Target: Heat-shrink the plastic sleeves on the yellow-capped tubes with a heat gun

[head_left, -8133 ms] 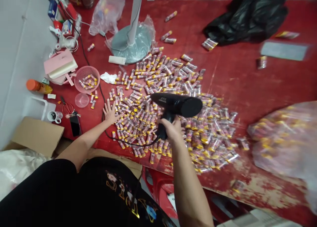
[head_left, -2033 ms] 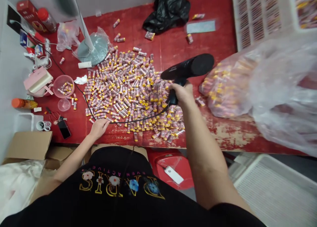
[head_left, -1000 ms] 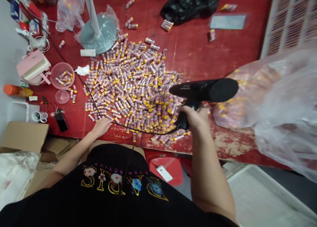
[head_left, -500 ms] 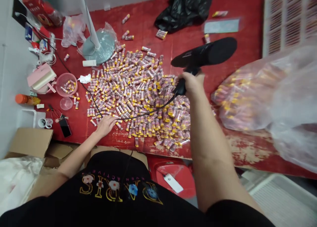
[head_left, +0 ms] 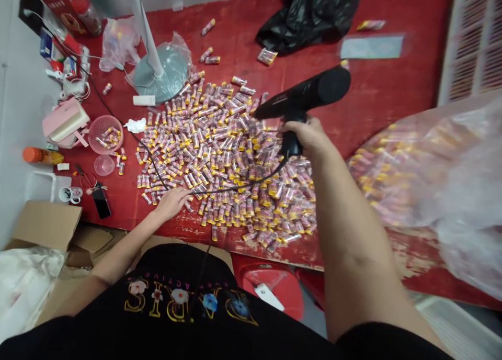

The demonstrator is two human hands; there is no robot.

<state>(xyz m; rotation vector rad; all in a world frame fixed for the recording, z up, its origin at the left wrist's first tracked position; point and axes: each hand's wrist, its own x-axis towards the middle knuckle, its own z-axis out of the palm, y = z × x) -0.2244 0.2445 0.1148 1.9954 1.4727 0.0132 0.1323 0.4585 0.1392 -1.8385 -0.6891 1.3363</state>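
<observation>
Many packets [head_left: 219, 156] lie heaped below the hair dryer [head_left: 306, 96], so the right hand [head_left: 309, 136], fingers wrapped around it, should sweep evenly while the left hand [head_left: 173, 202], touching the cord [head_left: 274, 171] (whether gripping, I cannot tell), guides slack clear.

The scuffed red worktop [head_left: 396, 96] bears heaped yellow-ended packets [head_left: 225, 158]. A pink basket [head_left: 104, 120] and black plastic bag [head_left: 309, 24] lie there too.

There are two hands [head_left: 172, 202] [head_left: 310, 136], one hair dryer [head_left: 303, 94], one mug [head_left: 70, 194], one pink basket [head_left: 100, 124] and tubes [head_left: 223, 158] too many to count.
</observation>
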